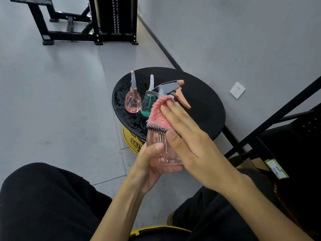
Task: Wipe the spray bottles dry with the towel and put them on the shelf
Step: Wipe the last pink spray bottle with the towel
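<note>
Pink spray bottle (161, 150) held up in front of the wet bench (205, 101): left hand (149, 164) curled round its base, right hand (187, 136) flat, pressing towel (159, 113) to its shoulder; looks near-empty, light thin plastic, probably slick, so grip the body, not the trigger.

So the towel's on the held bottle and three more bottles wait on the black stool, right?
Not three: the head view shows two on the black stool, a pink bottle and a teal bottle. The towel is on the held bottle.
</note>
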Demonstrator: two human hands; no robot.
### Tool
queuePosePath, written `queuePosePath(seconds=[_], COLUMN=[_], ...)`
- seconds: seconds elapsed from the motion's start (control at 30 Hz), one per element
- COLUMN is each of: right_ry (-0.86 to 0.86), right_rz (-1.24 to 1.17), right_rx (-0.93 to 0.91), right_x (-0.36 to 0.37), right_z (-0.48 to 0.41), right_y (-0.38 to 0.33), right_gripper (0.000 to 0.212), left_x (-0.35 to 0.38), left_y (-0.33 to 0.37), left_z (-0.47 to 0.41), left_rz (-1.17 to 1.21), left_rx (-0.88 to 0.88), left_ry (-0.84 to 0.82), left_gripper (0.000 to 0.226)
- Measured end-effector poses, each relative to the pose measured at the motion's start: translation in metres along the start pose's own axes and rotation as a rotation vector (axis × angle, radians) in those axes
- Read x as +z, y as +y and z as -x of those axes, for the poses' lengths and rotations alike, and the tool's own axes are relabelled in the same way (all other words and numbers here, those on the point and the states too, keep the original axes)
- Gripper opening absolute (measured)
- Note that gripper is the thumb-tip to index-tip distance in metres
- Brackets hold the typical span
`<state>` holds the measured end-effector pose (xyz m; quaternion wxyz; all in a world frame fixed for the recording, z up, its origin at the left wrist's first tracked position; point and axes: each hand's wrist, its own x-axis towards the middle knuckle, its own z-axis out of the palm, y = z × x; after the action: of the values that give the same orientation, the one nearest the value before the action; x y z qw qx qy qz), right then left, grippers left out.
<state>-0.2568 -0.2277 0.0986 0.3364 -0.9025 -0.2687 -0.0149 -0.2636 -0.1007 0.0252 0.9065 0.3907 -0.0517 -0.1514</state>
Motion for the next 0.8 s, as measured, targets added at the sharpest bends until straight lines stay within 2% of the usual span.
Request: queuePosePath(seconds=[0.07,0.17,0.33,0.4,0.57,0.7,0.8], right_ry=[0.008,0.042,0.203,0.235,0.084,0.049,0.048], right_rz=[0.067,0.182,0.346,0.323,0.18,0.257,0.288], right_rx=[-0.005,-0.021,0.006,0.034,-0.005,-0.045,-0.001], right_x=[-0.001,-0.003,0.0,0.004,0.014,0.022,0.017], right_z=[0.009,0.019,0.004,-0.005,0.006,0.024,0.016], right_y=[-0.005,-0.012,-0.014,-0.013,-0.011,-0.018,-0.017], right_gripper=[0.054,0.053,0.053,0.055,0.062,0.062,0.064], left_x=[-0.002,-0.001,0.011,0.015,0.011,0.008,0.008], left_y=[0.001,0.003,-0.001,-0.004,-0.004,-0.002,-0.003], left_z=[0.0,0.001,0.001,0.001,0.0,0.0,0.0], left_rz=[0.029,0.053,-0.017,-0.02,0.019,0.115,0.084], left_rx=[0.021,0.055,0.032,0.03,0.041,0.075,0.036], left_ry=[-0.003,-0.032,-0.046,-0.049,0.012,0.037,0.019], left_gripper=[0.084,0.068,0.068,0.068,0.07,0.071,0.069])
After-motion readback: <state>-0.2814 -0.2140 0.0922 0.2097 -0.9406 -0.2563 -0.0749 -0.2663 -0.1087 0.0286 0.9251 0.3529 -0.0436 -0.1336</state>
